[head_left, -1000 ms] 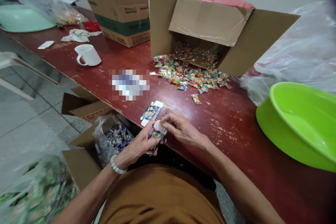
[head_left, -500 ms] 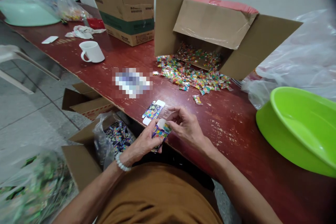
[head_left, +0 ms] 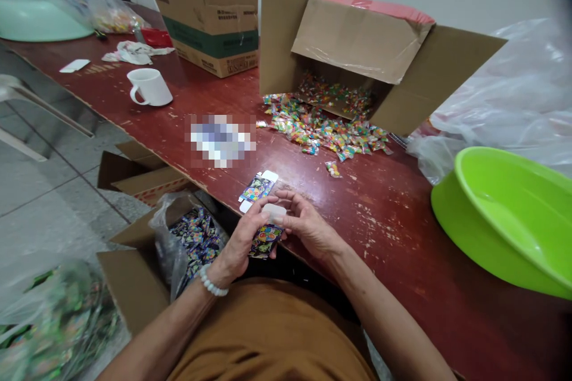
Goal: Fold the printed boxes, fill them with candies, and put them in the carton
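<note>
Both hands meet at the near edge of the red surface (head_left: pixel 384 214). The left hand (head_left: pixel 239 244) grips a small printed box (head_left: pixel 263 239) from below, and the right hand (head_left: pixel 308 229) pinches its white top flap. Just beyond lies a flat box (head_left: pixel 258 189). Farther off, sweets (head_left: pixel 326 131) spill from a cardboard box (head_left: pixel 357 41), with a green basin (head_left: pixel 504 214) to the right.

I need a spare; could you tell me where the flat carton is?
The flat carton lies centre-left in the head view, at the table edge, just beyond the left hand.
</note>
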### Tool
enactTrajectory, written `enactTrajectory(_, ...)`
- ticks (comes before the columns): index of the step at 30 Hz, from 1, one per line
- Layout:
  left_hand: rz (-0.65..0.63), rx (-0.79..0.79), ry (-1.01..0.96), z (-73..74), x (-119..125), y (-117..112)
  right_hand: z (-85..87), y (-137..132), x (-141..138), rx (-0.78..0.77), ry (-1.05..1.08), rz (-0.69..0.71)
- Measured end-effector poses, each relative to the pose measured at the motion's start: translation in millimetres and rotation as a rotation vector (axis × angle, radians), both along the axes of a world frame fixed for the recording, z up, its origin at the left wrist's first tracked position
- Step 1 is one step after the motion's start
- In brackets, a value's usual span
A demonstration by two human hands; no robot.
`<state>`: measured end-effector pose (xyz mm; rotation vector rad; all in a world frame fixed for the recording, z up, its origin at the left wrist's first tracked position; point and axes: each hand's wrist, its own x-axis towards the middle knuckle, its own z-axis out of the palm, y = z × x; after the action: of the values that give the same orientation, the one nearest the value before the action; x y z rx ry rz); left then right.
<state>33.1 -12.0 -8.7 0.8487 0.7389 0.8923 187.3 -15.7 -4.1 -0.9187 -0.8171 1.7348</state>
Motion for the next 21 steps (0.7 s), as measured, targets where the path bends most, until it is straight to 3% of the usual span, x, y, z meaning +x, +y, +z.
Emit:
enactTrajectory(3,0.037,-0.012,0.01,-0.5,0,0,-1.6,1,-5,0.052,-0.051,-0.008)
enactTrajectory(7,-0.041,-0.206,-0.085,3.6,-2,2,-6.7,-1,-1,0.339,-0.39,-0.127)
enactTrajectory(9,-0.07,-0.275,-0.133,6.4,-2,2,-5.3,-3,2,0.444,-0.497,-0.109)
enactTrajectory(11,-0.077,-0.3,-0.164,8.9,0,3,0.2,-6,2,0.393,-0.462,-0.07)
enactTrajectory(16,-0.071,-0.309,-0.164,9.5,4,3,15.7,-4,-8,0.091,-0.131,-0.013)
enactTrajectory(19,-0.096,-0.248,-0.15,5.6,3,4,15.7,1,-12,0.07,-0.036,0.002)
enactTrajectory(21,-0.101,-0.224,-0.132,3.6,1,5,12.1,3,-12,0.105,-0.088,-0.033)
